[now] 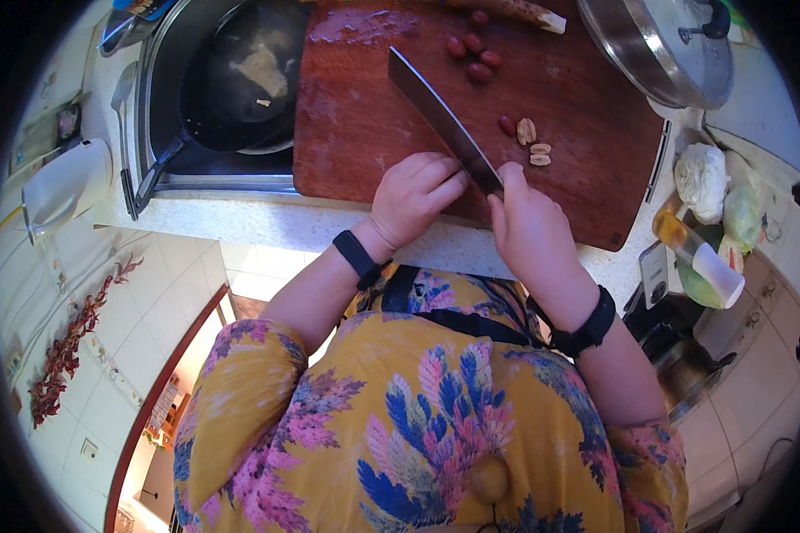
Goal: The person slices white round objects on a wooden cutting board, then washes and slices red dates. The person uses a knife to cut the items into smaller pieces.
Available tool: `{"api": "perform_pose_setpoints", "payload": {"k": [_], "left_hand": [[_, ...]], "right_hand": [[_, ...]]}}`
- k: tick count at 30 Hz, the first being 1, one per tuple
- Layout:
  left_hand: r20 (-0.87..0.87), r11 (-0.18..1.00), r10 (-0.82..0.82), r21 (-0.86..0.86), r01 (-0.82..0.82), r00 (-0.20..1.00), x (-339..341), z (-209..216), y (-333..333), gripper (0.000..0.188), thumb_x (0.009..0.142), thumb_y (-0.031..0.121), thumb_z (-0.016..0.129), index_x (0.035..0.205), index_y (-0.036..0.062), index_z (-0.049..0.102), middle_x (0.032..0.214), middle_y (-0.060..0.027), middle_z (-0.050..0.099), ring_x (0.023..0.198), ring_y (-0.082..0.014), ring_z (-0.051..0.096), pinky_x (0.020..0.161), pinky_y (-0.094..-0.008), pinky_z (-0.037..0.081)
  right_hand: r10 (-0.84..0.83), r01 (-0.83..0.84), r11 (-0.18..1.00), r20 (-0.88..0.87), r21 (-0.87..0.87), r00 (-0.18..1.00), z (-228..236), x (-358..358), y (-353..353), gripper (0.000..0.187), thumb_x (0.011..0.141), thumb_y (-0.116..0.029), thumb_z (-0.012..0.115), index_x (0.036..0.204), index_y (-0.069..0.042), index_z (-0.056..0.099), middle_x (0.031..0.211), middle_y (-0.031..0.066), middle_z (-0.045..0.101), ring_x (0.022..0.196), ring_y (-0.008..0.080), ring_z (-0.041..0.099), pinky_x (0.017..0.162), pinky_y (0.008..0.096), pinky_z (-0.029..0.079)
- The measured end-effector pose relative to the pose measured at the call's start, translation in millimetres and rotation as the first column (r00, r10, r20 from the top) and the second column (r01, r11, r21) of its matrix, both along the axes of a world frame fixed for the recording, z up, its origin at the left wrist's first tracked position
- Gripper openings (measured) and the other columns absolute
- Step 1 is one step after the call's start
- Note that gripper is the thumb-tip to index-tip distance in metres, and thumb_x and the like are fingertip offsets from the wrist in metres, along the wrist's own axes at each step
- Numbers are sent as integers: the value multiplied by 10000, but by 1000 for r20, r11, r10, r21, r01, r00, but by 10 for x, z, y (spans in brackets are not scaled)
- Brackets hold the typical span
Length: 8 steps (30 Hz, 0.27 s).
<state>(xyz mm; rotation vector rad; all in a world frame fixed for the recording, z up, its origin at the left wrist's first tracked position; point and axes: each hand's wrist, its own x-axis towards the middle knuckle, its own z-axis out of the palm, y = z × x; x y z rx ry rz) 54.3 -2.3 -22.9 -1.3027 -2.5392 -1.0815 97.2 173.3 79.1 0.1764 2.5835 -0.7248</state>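
Observation:
My right hand (533, 226) grips the handle of a broad-bladed kitchen knife (443, 117), its dark blade slanting up and left over the brown wooden cutting board (364, 115). At the board's near edge my left hand (416, 197) is closed, fingers curled and pinched close beside the blade; what they hold, if anything, is hidden. Two pale, ridged nut-like pieces (540, 155) lie on the board beyond my right hand, with one red date (507, 125) beside them. Farther back sit several more red dates (479, 73).
Left of the board, a black frying pan (231, 107) with some liquid stands on the stove. A spatula (124, 115) lies beside it. A long root-like stick (529, 13) rests at the board's far edge. A glass-and-steel lid (649, 53), white bag (702, 182) and oil bottle (684, 240) are at right.

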Motion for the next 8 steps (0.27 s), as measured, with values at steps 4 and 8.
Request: {"api": "perform_pose_setpoints", "payload": {"k": [4,8], "left_hand": [[0,1000,12,-8,-12,1000,14,7,6,240,758,102,593,990,81,653,1043,-88,642,983,-271,626,819,-351,539],[8,999,26,-27,-26,1000,29,-18,-8,237,767,97,597,996,101,659,1063,-93,647,995,-287,626,857,-360,537]], "right_hand": [[-8,8,1000,-50,7,999,-38,16,6,131,916,-133,543,1005,-74,466,756,222,659,720,423,664,626,526,531],[-3,7,999,-77,54,997,-121,46,-34,159,925,-162,561,1031,-82,475,773,225,670,732,430,665,646,508,541]]}}
